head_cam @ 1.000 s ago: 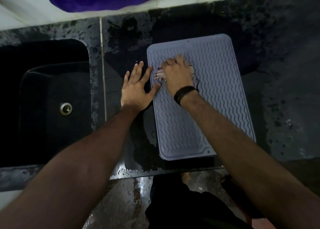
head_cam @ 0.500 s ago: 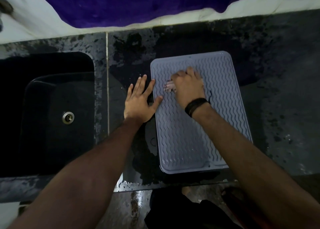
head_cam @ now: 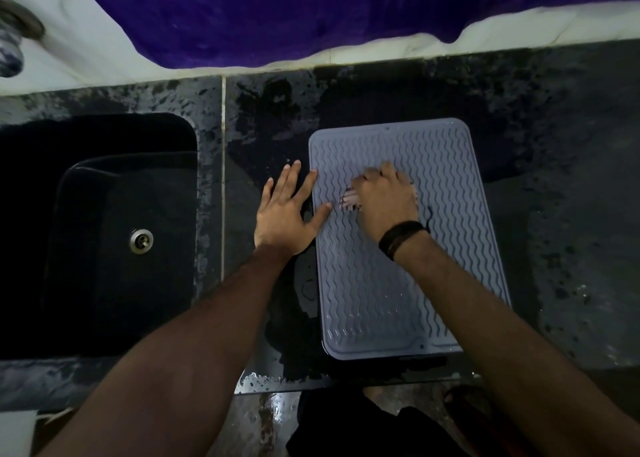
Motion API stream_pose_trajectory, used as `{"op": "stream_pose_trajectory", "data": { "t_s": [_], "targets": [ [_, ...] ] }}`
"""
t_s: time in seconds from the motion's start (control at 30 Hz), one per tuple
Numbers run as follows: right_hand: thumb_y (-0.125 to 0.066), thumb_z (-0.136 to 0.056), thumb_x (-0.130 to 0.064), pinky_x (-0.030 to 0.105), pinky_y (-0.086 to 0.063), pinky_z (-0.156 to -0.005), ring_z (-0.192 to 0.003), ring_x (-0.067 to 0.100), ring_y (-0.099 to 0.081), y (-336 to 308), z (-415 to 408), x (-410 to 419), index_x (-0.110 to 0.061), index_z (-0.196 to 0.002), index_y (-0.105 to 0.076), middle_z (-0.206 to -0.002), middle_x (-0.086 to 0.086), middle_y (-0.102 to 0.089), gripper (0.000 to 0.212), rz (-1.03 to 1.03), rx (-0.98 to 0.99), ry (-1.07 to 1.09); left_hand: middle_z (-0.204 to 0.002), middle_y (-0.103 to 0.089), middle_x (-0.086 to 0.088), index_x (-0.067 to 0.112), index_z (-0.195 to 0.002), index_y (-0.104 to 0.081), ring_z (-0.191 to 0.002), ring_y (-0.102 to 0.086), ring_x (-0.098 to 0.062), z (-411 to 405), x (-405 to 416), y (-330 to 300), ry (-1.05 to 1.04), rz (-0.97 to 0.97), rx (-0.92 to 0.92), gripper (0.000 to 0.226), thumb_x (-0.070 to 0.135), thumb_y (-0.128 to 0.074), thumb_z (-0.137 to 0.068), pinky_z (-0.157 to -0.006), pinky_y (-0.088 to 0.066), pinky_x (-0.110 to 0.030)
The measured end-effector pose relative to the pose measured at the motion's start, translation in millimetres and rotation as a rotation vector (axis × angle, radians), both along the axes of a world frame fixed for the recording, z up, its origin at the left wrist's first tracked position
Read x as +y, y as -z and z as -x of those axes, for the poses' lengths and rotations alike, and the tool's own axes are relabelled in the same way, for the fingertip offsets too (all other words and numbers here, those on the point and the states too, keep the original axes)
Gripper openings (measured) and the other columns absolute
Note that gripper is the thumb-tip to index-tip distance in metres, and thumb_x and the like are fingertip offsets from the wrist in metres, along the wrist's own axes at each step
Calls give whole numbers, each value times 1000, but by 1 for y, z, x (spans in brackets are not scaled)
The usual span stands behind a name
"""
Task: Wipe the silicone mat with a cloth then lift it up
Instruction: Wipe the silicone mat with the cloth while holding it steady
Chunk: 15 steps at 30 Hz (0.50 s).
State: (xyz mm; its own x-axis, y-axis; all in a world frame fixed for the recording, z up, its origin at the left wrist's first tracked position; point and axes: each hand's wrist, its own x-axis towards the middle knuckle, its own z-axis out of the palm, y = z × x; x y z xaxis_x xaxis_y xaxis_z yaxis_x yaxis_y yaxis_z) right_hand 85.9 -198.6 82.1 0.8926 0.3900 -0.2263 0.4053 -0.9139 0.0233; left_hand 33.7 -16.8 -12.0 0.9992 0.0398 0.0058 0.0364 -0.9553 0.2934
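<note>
A grey silicone mat [head_cam: 446, 193] with wavy ridges lies flat on the wet black counter. My right hand [head_cam: 384, 202] sits on the mat's upper middle, fingers curled over a small pale cloth [head_cam: 349, 200], most of which is hidden under the palm. My left hand [head_cam: 287, 212] lies flat with fingers spread at the mat's left edge, its thumb and forefinger tips resting on the mat.
A deep black sink [head_cam: 104, 235] with a metal drain [head_cam: 141, 241] lies to the left. The wet counter [head_cam: 561, 214] ends at a front edge [head_cam: 284, 385] near my body. A purple cloth [head_cam: 311, 16] hangs over the white wall behind.
My right hand with the cloth has slid a little to the right across the mat. The left hand stays at the mat's left edge. The camera has tilted, showing more wall.
</note>
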Motion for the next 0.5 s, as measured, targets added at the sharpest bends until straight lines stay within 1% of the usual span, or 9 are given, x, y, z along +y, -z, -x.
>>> {"op": "stream_pose_trajectory", "data": {
  "t_s": [0.07, 0.2, 0.3, 0.4, 0.5],
  "targets": [
    [-57, -86, -19, 45, -36, -99, -124, 32, -39, -6, -17, 9, -15, -122, -59, -126, 9, -57, 37, -14, -35, 14, -172, -13, 0, 32, -162, -24, -158, -5, -15, 0, 0, 1, 1, 4, 7, 76, 73, -27, -98, -128, -9, -46],
    [-58, -85, -14, 46, -37, -98, -125, 33, -38, -12, -58, 48, -13, -126, -56, -128, 10, -54, 41, -60, -123, -3, -172, -13, 0, 32, -162, -25, -158, -5, -14, -2, 0, 0, -3, 0, 13, 77, 74, -25, -98, -128, -9, -46],
    [-57, -86, -14, 44, -38, -96, -123, 32, -39, -6, -71, 75, -14, -123, -59, -127, 10, -56, 37, -47, -108, -78, -172, -13, 0, 31, -162, -25, -158, -4, -14, -1, -1, -1, -5, -9, 28, 77, 73, -27, -99, -128, -9, -46],
    [-55, -87, -14, 44, -37, -95, -122, 32, -40, 5, -73, 76, -14, -121, -60, -126, 9, -57, 34, -22, -78, -102, -172, -13, 0, 31, -162, -24, -158, -4, -14, -1, -1, -2, -4, -7, 25, 76, 73, -27, -99, -128, -9, -46],
    [-53, -90, -18, 46, -37, -94, -121, 34, -41, 5, -82, 54, -11, -122, -61, -124, 12, -57, 33, 22, -88, -31, -171, -14, -1, 31, -162, -27, -158, -7, -16, 0, -2, -2, -1, 7, 8, 75, 71, -29, -99, -128, -10, -47]
  ]
}}
